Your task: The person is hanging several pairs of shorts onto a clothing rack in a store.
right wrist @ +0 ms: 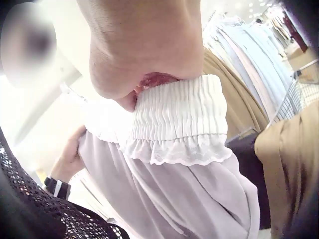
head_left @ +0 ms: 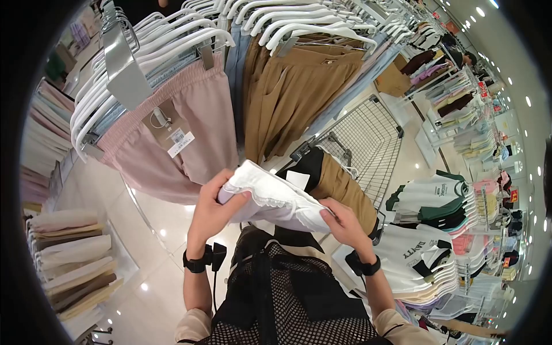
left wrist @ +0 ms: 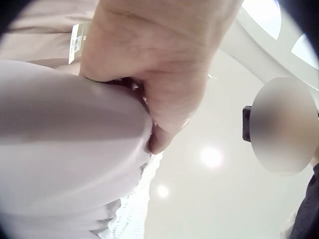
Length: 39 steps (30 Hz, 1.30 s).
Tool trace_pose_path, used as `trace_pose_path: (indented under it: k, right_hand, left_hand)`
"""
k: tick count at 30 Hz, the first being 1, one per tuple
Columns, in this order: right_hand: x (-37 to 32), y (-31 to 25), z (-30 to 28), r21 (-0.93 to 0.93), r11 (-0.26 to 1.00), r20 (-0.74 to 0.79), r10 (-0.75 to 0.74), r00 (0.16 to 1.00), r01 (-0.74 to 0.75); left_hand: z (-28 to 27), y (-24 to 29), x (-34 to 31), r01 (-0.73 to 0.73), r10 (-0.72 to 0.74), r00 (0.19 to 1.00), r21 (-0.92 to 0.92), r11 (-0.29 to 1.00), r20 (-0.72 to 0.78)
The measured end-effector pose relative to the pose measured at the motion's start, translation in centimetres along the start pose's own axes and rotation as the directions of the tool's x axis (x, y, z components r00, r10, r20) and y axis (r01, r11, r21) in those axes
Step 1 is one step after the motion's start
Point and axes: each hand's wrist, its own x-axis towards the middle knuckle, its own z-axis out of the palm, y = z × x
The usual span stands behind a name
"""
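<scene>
In front of the torso, both hands hold a pale lilac garment (head_left: 265,214) by its gathered white elastic waistband (head_left: 270,185), stretched sideways between them. The left hand (head_left: 214,207) grips one end, its thumb on the near side. At the opposite end the right hand (head_left: 348,225) pinches the band, thumb on top. A small frill edges the waistband in the right wrist view, and lilac cloth (right wrist: 164,199) hangs in folds below it. Smooth lilac fabric (left wrist: 65,139) fills much of the left wrist view, where the left fingertips are partly hidden.
Pink pants (head_left: 201,115) with a tag (head_left: 181,144) and brown pants (head_left: 305,86) hang from a rack just ahead. A wire shopping cart (head_left: 365,141) stands front right, tan clothing (head_left: 345,184) draped on its near side. Racks of shirts (head_left: 411,253) line the right; folded clothes (head_left: 75,259) lie left.
</scene>
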Motion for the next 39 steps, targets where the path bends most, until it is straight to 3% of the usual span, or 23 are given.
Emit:
trace_pose_path:
  k: [3,7,10,15,19,22,24,26,28,29,30,32,36,38,39]
  right_hand:
    - [-0.6,-2.5,-2.3,-0.144,0.971,-0.048,-0.201,0.978,0.192]
    - [-1.2,-5.5,-6.5,-0.247,0.916,-0.091,-0.346,0.934,0.315]
    - [-2.2,-5.6,-9.8,-0.252,0.928,-0.115,-0.309,0.944,0.273]
    - [-2.8,-3.4,-15.1,-0.293,0.931,-0.148,-0.270,0.951,0.218]
    - [-2.2,2.3,-19.6,-0.256,0.962,-0.182,-0.147,0.972,0.097]
    - [0.3,10.4,-21.8,-0.215,0.977,-0.332,-0.056,0.941,-0.018]
    - [2.8,17.4,-22.6,-0.147,0.986,-0.315,0.034,0.949,-0.084]
    - [5.1,25.1,-22.9,-0.253,0.952,-0.185,0.128,0.974,-0.173]
    - [7.0,33.6,-21.5,-0.268,0.942,-0.114,0.180,0.977,-0.205]
    - [8.2,36.7,-21.2,-0.296,0.918,0.002,0.275,0.961,-0.262]
    - [9.5,40.0,-20.8,-0.334,0.891,0.122,0.363,0.924,-0.306]
    - [12.8,47.5,-18.8,-0.411,0.843,0.245,0.468,0.849,-0.346]
    - [17.6,62.8,-13.9,-0.465,0.721,0.146,0.635,0.759,-0.514]
    - [18.5,68.8,-11.8,-0.464,0.610,0.150,0.769,0.622,-0.642]
    - [19.0,69.7,-11.3,-0.479,0.588,0.132,0.782,0.609,-0.652]
  left_hand:
    - [0.2,0.0,0.8,-0.008,0.008,1.000,-0.029,1.000,-0.016]
    - [2.2,0.0,3.0,-0.029,0.032,0.999,-0.117,0.993,0.021]
    - [4.0,-1.2,5.4,-0.046,0.070,0.987,-0.166,0.985,0.141]
    - [9.8,-3.2,10.8,-0.042,0.059,0.970,-0.074,0.996,0.238]
    - [15.3,-6.4,15.0,-0.007,0.012,0.955,-0.018,1.000,0.296]
    - [19.7,-9.9,18.2,0.004,-0.024,0.953,0.065,0.998,0.303]
    - [22.6,-12.8,20.4,-0.006,-0.033,0.958,0.137,0.991,0.286]
    - [23.9,-16.0,21.8,0.047,-0.145,0.954,0.344,0.938,0.263]
    - [24.8,-18.5,22.2,0.134,-0.291,0.938,0.579,0.804,0.187]
    - [25.3,-18.6,22.2,-0.004,-0.161,0.969,0.664,0.747,0.187]
    - [25.1,-19.2,21.8,0.072,-0.224,0.963,0.660,0.748,0.149]
    - [25.6,-19.5,21.5,0.096,-0.184,0.981,0.647,0.757,0.070]
    - [25.6,-20.3,20.9,0.072,-0.171,0.984,0.791,0.608,0.042]
    - [25.5,-20.1,20.5,0.041,-0.159,0.986,0.855,0.517,0.048]
    - [25.3,-20.4,20.8,0.020,-0.158,0.985,0.880,0.474,0.063]
